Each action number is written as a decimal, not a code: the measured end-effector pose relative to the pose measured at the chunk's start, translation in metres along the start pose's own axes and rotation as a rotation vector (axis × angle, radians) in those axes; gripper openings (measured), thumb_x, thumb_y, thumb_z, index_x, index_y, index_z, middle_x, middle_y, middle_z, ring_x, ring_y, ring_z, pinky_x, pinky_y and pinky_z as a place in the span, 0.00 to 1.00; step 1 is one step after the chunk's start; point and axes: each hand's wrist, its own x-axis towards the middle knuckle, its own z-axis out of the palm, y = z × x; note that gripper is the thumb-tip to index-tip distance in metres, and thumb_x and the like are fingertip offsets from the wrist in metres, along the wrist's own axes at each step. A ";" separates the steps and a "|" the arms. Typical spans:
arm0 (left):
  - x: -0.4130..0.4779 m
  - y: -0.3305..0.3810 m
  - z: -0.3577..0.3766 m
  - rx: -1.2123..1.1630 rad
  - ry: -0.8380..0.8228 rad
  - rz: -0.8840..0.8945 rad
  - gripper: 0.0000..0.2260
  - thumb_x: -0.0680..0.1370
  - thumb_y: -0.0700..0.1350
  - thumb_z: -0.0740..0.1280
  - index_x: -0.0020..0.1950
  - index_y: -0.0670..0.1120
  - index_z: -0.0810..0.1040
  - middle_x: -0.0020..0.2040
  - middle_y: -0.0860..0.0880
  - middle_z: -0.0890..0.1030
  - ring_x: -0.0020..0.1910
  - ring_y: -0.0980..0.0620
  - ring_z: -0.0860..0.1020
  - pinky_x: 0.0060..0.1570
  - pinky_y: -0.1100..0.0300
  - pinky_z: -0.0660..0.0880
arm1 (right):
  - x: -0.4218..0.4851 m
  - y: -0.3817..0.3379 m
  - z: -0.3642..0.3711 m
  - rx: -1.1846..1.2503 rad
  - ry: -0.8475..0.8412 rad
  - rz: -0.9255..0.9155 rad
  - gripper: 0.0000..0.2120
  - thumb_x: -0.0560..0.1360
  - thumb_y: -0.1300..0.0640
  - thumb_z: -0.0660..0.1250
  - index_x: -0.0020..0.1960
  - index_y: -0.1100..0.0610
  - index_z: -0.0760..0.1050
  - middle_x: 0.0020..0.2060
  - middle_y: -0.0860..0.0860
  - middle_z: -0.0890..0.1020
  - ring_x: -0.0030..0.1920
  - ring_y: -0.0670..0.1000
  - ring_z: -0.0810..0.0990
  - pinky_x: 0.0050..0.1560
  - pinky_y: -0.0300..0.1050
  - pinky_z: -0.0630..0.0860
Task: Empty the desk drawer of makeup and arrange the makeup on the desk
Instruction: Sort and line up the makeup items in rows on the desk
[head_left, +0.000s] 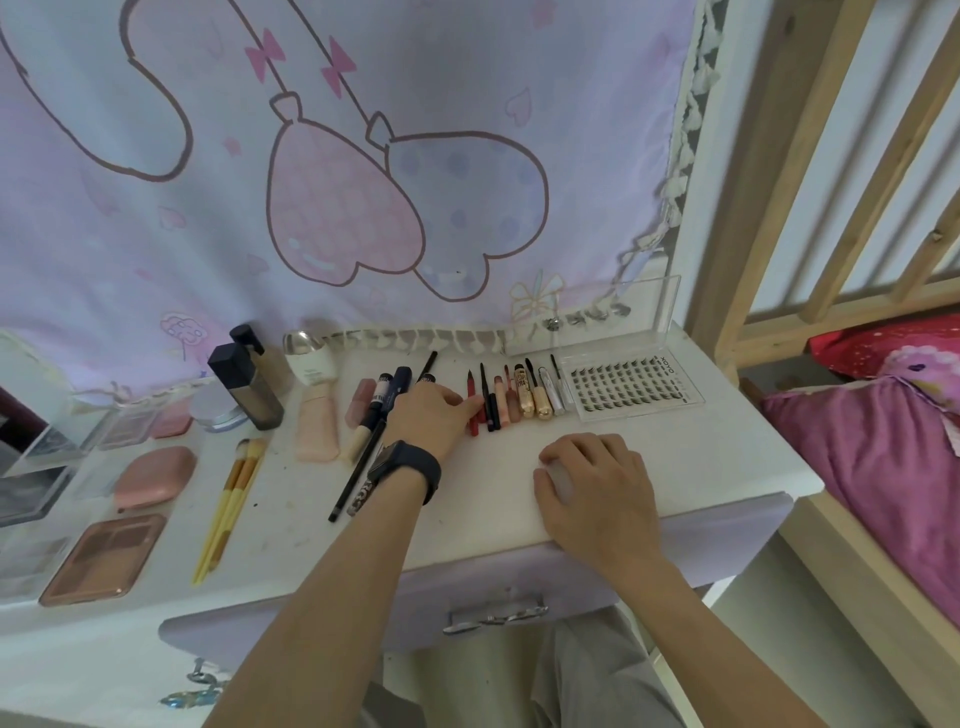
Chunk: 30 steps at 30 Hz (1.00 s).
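Makeup lies in rows on the white desk (727, 467). A line of slim pencils, liners and lip tubes (511, 397) runs across the middle, ending at a clear lash tray (631, 389) on the right. My left hand (434, 415), with a dark watch on the wrist, rests among the tubes and its fingers touch a red pencil (474, 415). My right hand (597, 483) lies palm down near the desk's front edge, fingers curled over a small pale object that is mostly hidden. The drawer (493, 587) below is closed, its metal handle (496, 616) showing.
On the left lie yellow brushes (228, 509), a pink compact (153, 478), a bronze palette (104, 558), foundation bottles (249, 387) and a pink tube (318, 423). A long black pencil (358, 470) lies by my wrist. A wooden bed frame (810, 171) and pink bedding (883, 467) stand right.
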 end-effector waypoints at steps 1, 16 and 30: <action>-0.001 -0.001 0.000 -0.016 0.001 0.006 0.17 0.77 0.61 0.68 0.41 0.49 0.85 0.35 0.53 0.82 0.33 0.59 0.75 0.29 0.64 0.67 | 0.000 0.000 0.000 0.003 -0.005 0.000 0.11 0.74 0.48 0.65 0.50 0.51 0.81 0.49 0.46 0.83 0.50 0.52 0.77 0.48 0.48 0.73; -0.024 -0.014 0.003 -0.108 -0.038 0.141 0.17 0.77 0.51 0.69 0.65 0.53 0.80 0.53 0.57 0.83 0.49 0.60 0.75 0.45 0.68 0.69 | 0.000 -0.001 -0.001 0.004 -0.004 0.007 0.11 0.73 0.48 0.66 0.50 0.52 0.82 0.49 0.47 0.83 0.50 0.54 0.78 0.48 0.50 0.74; -0.025 -0.011 0.003 -0.076 -0.038 0.155 0.18 0.76 0.54 0.70 0.66 0.56 0.80 0.53 0.59 0.82 0.47 0.60 0.76 0.37 0.70 0.66 | 0.000 0.001 0.001 -0.004 0.000 0.007 0.09 0.72 0.50 0.68 0.50 0.51 0.81 0.48 0.47 0.83 0.49 0.54 0.77 0.47 0.50 0.74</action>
